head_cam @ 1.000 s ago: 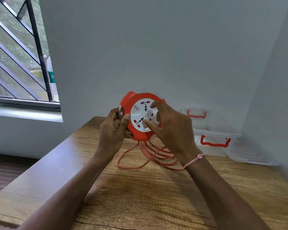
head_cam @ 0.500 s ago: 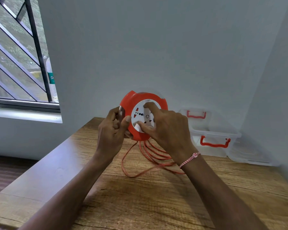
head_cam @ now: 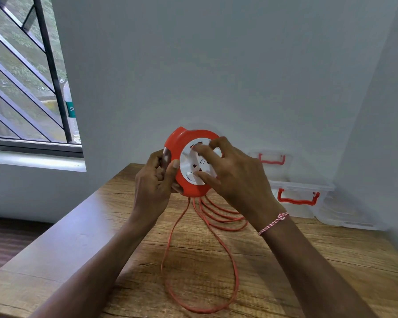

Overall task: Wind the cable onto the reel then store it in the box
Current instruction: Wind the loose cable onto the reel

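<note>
A round orange cable reel (head_cam: 187, 189) with a white socket face is held upright above the wooden table. My left hand (head_cam: 154, 182) grips its left rim. The fingers of my right hand (head_cam: 234, 175) press on the white face. An orange cable (head_cam: 216, 267) hangs from the reel's underside and lies in several loops on the table, one long loop reaching toward me. A clear plastic box (head_cam: 301, 198) with red handles stands at the back right, against the wall.
The wooden table (head_cam: 101, 237) fills the lower view, with its left edge dropping to the floor. A clear lid (head_cam: 352, 216) lies flat to the right of the box. A barred window (head_cam: 28, 76) is at the upper left. Walls close the back and right.
My right fingers have turned on the white face, which has rotated. The cable loops on the table have shifted, and one long loop now stretches toward me.
</note>
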Tool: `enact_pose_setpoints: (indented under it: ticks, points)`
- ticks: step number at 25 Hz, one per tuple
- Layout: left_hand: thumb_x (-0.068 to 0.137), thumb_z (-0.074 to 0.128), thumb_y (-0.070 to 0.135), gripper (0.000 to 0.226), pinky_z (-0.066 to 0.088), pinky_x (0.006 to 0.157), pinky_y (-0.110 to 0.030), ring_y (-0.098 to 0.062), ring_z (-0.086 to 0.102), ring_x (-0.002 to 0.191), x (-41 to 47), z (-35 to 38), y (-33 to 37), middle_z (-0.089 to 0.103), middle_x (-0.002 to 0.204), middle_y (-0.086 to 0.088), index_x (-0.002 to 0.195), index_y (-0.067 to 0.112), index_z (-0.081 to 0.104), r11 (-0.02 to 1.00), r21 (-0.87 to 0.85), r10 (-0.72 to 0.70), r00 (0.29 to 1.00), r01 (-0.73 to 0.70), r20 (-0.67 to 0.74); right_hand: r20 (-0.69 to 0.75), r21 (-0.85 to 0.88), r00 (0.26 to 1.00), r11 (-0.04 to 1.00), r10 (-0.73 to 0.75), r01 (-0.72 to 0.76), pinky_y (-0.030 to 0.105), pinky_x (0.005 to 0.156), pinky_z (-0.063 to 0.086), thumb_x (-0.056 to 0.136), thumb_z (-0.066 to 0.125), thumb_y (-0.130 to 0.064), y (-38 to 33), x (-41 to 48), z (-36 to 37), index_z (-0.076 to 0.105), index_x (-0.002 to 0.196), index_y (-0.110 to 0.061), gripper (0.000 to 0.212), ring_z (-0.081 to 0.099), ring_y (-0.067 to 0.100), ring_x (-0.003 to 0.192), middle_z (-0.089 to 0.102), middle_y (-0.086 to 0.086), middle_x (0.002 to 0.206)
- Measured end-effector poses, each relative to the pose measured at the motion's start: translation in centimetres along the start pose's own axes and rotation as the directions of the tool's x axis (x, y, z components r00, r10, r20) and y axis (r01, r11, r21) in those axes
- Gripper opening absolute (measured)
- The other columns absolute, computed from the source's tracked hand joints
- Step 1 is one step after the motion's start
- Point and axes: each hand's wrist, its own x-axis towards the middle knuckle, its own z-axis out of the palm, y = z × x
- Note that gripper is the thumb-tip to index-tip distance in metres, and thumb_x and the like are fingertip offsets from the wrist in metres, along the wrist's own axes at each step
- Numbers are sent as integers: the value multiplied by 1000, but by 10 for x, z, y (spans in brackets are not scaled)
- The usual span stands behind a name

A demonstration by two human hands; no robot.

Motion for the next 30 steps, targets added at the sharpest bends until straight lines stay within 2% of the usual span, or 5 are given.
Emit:
enact_pose_setpoints:
  ticks: [11,16,22,27,30]
  points:
    - [102,49,42,36,60,67,-16,-3,77,87,1,-5,-3,74,100,11,126,16,59,998,-22,-49,996,51,72,175,-204,974,962,-146,181,38,64,64,82,88,-42,4,-8,5,52,154,-34,80,79,35,93,72,19,128]
    - [104,50,43,34,58,60,-16,-8,76,75,-2,1,-1,75,84,2,121,15,61,997,-67,-36,994,43,102,10,100,956,951,292,-292,31,61,59,86,71,-69,-12,-5,8,68,131,-19,67,75,26,71,80,7,92]
    - [104,53,46,29,60,60,-19,-8,76,76,-2,2,-1,75,86,6,121,23,60,1000,-23,19,998,-18,67,505,676,546,87,668,-732,23,43,48,91,74,-56,-30,3,8,54,112,-22,45,73,16,47,78,1,64]
    - [101,51,49,30,64,66,-23,-5,77,88,-1,-1,-6,74,100,12,121,27,57,998,-15,-55,998,56,21,-35,179,958,944,286,-276,29,58,60,94,74,-49,1,-8,2,68,115,-21,36,74,17,65,80,0,90]
    - [101,50,48,31,62,69,-19,-3,76,89,0,-2,-6,74,102,14,123,28,57,997,-23,-78,997,78,15,60,-34,996,997,-62,64,34,54,60,93,78,-39,10,-11,6,58,141,-27,53,77,29,81,73,10,121]
